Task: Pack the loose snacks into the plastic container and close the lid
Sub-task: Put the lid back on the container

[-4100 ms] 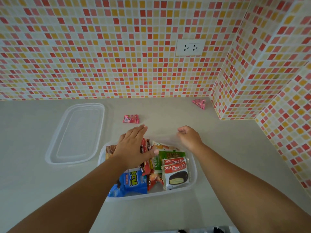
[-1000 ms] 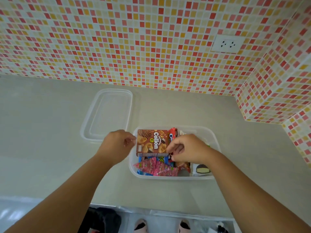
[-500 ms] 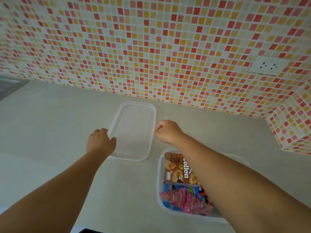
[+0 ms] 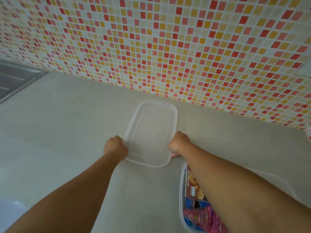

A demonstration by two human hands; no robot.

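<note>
1. Tiled wall (image 4: 168, 47) fills the top of the view; pale counter (image 4: 67, 123) below it. A grey panel (image 4: 15, 79) is cut off at the left edge, too partial to identify.
2. Arms: both now reach forward to the lid. A second ago both hands were at the container, among the packets; half a second ago they were just arriving at the lid's sides.
3. Container (image 4: 182, 207): low right, cut by the frame edge and mostly covered by the right forearm. It holds snacks (image 4: 193, 190): a brown box, something blue, pink wrappers. No loose packets visible on the counter, so packing looks finished; how full the container is cannot be read.
4. Lid (image 4: 151, 132): clear, flat on the counter, just left of and beyond the container, apart from it.
5. Left hand (image 4: 115, 147): at the lid's left edge, fingers curled under; seems to be gripping the rim, though the fingertips are hidden.
6. Right hand (image 4: 179, 142): at the lid's right edge, fingers curled toward the rim, tips hidden; grip likely, not certain.
7. Reading: the step is lid pickup; carrying it across and pressing it down remain.
8. Small pink patch just under the right hand: cannot tell what it is.
</note>
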